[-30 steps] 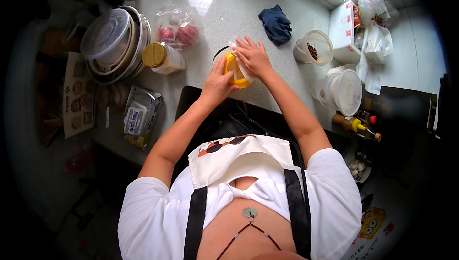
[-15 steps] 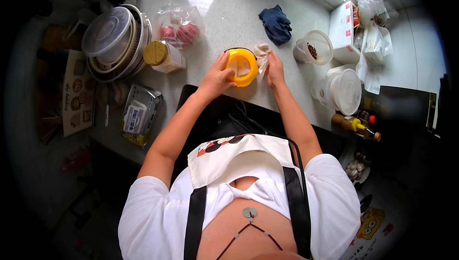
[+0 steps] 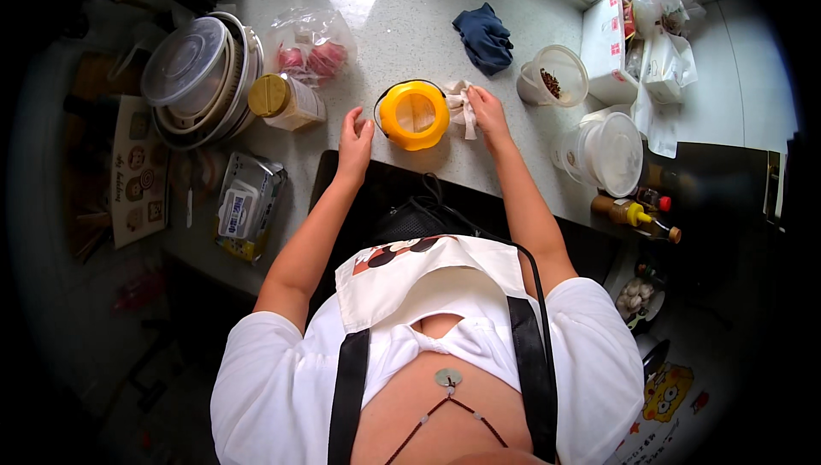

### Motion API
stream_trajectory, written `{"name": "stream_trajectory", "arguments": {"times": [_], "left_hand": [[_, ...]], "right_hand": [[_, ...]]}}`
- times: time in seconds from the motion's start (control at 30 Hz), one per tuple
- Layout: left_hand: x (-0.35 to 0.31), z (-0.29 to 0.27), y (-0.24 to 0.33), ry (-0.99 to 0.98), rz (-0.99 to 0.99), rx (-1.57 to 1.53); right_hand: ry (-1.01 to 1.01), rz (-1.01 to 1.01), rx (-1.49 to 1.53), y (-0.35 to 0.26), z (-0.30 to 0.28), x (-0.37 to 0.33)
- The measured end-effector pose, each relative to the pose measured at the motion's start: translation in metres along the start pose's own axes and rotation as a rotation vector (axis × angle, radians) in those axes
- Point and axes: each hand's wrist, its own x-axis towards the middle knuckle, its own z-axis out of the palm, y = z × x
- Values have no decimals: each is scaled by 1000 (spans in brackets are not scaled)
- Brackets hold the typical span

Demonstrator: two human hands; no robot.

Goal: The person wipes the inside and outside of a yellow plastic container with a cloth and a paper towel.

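A yellow round container (image 3: 414,115) with a thin dark handle stands on the counter in front of me; its open top shows a pale inside. To the left of it, apart from the container, is my left hand (image 3: 355,145), holding nothing, with thumb and fingers loosely apart. On the other side, my right hand (image 3: 488,112) pinches a crumpled white wipe (image 3: 462,109), whose left edge reaches close to the container's rim.
A dark blue cloth (image 3: 484,39) lies further back. To the left are a jar with a gold lid (image 3: 270,95), a plastic bag with red items (image 3: 312,47), stacked bowls (image 3: 188,59) and a wipes pack (image 3: 248,207). Plastic tubs (image 3: 616,155) and sauce bottles (image 3: 629,211) stand right.
My left hand has let go of the yellow container and drawn back to the left. The view has shifted slightly; my right hand still holds the wipe beside the container.
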Motion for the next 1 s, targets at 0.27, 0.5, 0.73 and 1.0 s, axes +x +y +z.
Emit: {"name": "stream_trajectory", "arguments": {"times": [0.27, 0.5, 0.73, 1.0], "left_hand": [[19, 6, 19, -85, -345, -417], [30, 20, 54, -81, -237, -490], [40, 27, 58, -164, -112, -530], [36, 21, 36, -120, -122, -383]], "right_hand": [[-187, 209, -119, -37, 24, 6], [-206, 139, 190, -9, 10, 2], [-186, 154, 335, -17, -7, -17], [-101, 98, 199, -16, -11, -22]]}}
